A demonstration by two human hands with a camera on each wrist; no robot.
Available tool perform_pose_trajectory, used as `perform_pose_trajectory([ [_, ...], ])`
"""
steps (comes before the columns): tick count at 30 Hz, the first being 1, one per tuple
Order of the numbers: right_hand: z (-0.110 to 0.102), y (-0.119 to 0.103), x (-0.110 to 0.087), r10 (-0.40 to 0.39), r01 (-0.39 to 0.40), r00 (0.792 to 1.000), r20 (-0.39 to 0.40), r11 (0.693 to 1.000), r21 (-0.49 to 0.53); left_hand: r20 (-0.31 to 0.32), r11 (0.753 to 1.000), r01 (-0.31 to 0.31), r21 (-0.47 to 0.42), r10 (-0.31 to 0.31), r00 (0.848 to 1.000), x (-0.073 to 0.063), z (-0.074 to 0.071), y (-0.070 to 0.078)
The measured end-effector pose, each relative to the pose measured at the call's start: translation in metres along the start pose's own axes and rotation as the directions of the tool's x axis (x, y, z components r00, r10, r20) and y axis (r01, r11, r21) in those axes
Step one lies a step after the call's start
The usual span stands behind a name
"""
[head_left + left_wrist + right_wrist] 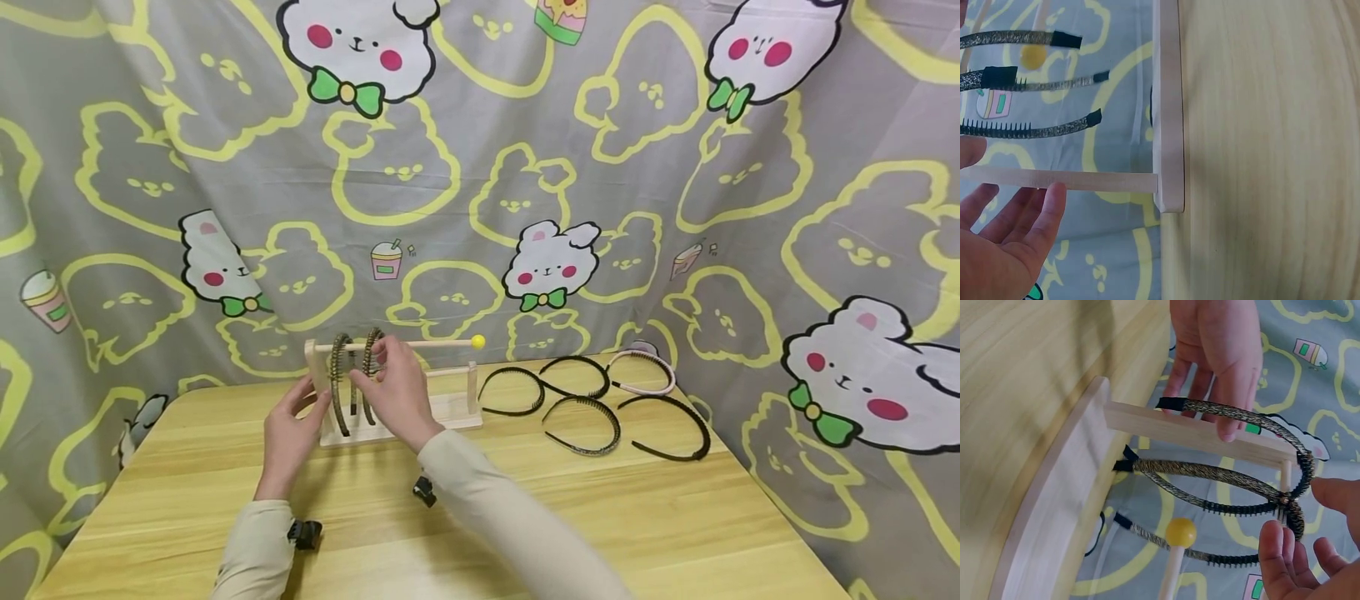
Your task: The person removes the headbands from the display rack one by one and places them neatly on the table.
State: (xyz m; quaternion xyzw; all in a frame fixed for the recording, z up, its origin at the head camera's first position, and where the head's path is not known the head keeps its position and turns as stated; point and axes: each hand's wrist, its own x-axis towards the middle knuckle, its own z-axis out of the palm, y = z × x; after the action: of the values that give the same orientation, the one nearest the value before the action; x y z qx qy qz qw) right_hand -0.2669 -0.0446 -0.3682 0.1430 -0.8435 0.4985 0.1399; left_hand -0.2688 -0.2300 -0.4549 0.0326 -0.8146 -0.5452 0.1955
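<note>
A pale wooden stand [450, 410] carries two glittery dark-and-gold headbands on its upper rod. My left hand [288, 437] holds the stand's left upright [1110, 182], thumb on one side and fingers on the other. One headband [337, 383] hangs close to that upright. Farther along the rod is the second headband [368, 367], with my right hand [403, 396] around its upper part, thumb and fingers on opposite sides. Their black-tipped ends hang down over the base. In the right wrist view the fingers [1279, 550] touch the second band; the exact thumb contact is unclear.
Several headbands lie right of the stand, including a pale pink one [642, 372] and a black one [667, 427]. A yellow ball [478, 342] caps the upper rod's free end. A patterned curtain [465, 167] hangs behind the wooden table [660, 517].
</note>
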Motion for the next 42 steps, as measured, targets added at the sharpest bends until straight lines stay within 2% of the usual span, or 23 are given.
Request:
perform_pose_trajectory([
  [9,0.01,0.008,0.005,0.018,-0.017,0.999,-0.028,0.999,0.029,-0.004,1.0,0.0,0.003,0.0,1.0,-0.001,0.0,0.001],
  [19,0.003,0.007,0.007,0.021,-0.021,0.999,-0.038,1.0,0.004,-0.02,1.0,-0.001,0.009,0.001,1.0,0.001,0.001,0.001],
  [25,-0.009,0.006,0.007,0.046,-0.044,0.998,-0.038,0.998,0.037,-0.021,1.0,0.009,0.015,-0.008,1.0,0.001,0.0,0.001],
  [31,-0.027,0.011,0.004,0.05,-0.044,0.998,-0.046,0.992,0.114,-0.011,1.0,0.005,-0.001,-0.005,1.0,0.001,0.001,0.002],
  [38,-0.051,0.02,-0.002,0.041,-0.024,0.992,-0.116,0.989,0.148,-0.007,1.0,0.004,0.015,-0.004,1.0,0.0,0.0,0.002],
  [42,-0.065,0.025,-0.006,0.048,-0.02,0.99,-0.133,0.979,0.204,-0.011,1.0,0.005,0.009,-0.005,1.0,-0.001,0.0,0.002],
])
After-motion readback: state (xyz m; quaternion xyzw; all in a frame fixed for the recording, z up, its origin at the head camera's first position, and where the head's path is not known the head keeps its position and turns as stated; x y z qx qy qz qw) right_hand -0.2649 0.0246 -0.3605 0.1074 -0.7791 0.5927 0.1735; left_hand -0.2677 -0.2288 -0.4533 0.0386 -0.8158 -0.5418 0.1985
